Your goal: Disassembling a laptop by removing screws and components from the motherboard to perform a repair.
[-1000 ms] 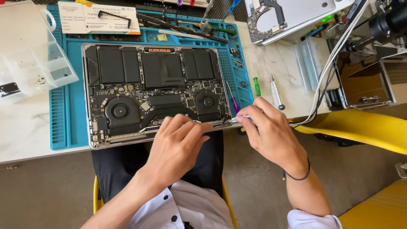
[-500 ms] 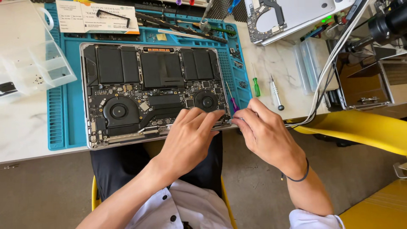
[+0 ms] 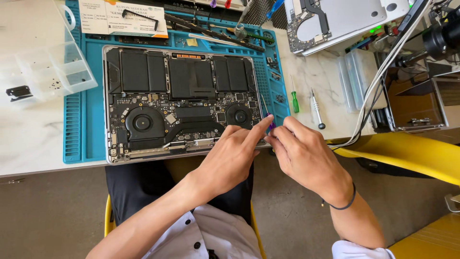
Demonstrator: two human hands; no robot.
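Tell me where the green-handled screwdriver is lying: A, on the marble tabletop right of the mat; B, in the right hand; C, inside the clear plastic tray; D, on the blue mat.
A: the green-handled screwdriver lies on the marble tabletop, just right of the blue mat.

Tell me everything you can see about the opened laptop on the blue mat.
The opened silver laptop lies flat, underside up, cover removed, on the blue ribbed work mat. Black battery cells fill its far half; two round black fans flank a dark circuit board. The left hand rests on its near right edge, the right hand beside that corner.
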